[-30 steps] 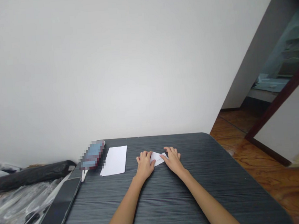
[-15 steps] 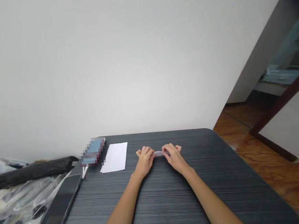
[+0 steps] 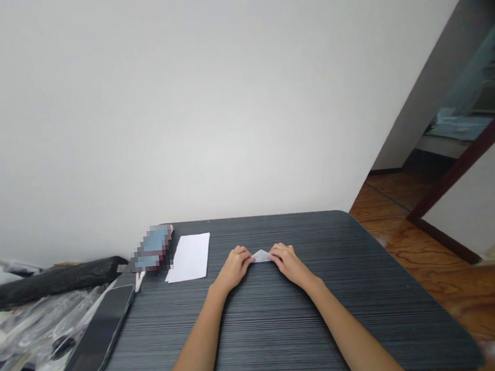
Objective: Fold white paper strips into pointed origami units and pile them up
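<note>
A small folded piece of white paper (image 3: 261,256) sits near the middle of the dark striped table (image 3: 284,320), its peak pointing up between my hands. My left hand (image 3: 233,268) pinches its left end with curled fingers. My right hand (image 3: 286,261) pinches its right end the same way. Both hands rest low on the table top, and most of the paper is hidden by my fingers.
A flat white sheet (image 3: 190,257) lies to the left of my hands, with a blurred box-like object (image 3: 152,249) beside it. A dark phone (image 3: 98,332) lies at the table's left edge. A black roll (image 3: 49,279) and plastic wrapping (image 3: 20,340) lie beyond that. Wooden floor (image 3: 450,261) lies to the right.
The paper lay flat and wider under my fingers a second ago. Both hands then lifted and pinched it, and now it is a smaller peaked shape held at both ends.
</note>
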